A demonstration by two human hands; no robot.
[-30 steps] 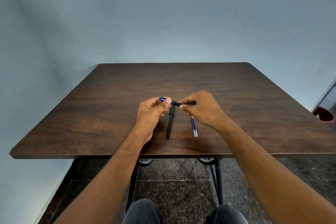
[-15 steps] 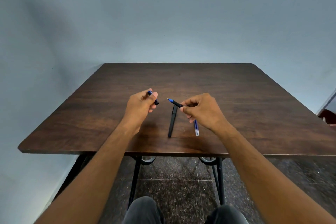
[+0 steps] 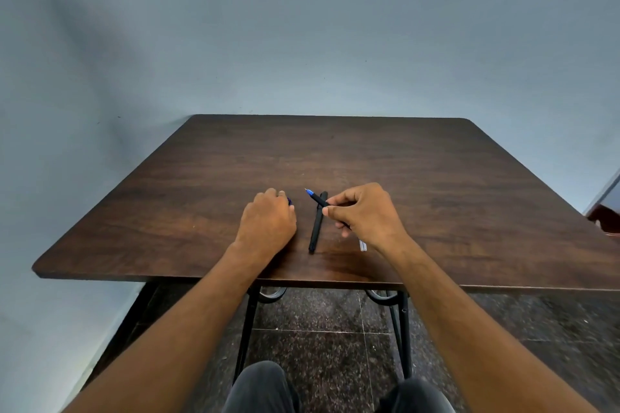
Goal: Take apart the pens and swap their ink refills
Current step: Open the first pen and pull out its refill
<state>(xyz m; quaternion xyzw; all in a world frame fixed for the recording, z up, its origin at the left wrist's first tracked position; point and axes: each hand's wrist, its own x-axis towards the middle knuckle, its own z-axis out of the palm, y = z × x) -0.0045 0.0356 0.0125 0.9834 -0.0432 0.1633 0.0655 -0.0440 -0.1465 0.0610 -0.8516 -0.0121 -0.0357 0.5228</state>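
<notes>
My right hand [image 3: 365, 214] pinches a black pen [image 3: 317, 198] with a blue tip that points up and to the left, just above the table. A second black pen [image 3: 316, 226] lies flat on the wooden table [image 3: 436, 184] between my hands. My left hand [image 3: 270, 223] rests palm down on the table, closed over a small blue pen cap [image 3: 289, 201] that barely shows at its fingertips. Two clear refill ends [image 3: 362, 246] stick out from under my right wrist; the rest of them is hidden.
The table's near edge [image 3: 302, 282] runs just behind my wrists, with black metal legs and a dark tiled floor below. A blue-grey wall stands close behind the table. A dark red object [image 3: 604, 218] sits at the far right edge.
The blue cap came off the pen in my right hand. My left hand carried it leftward and down onto the table. My right hand stayed roughly in place with the uncapped pen.
</notes>
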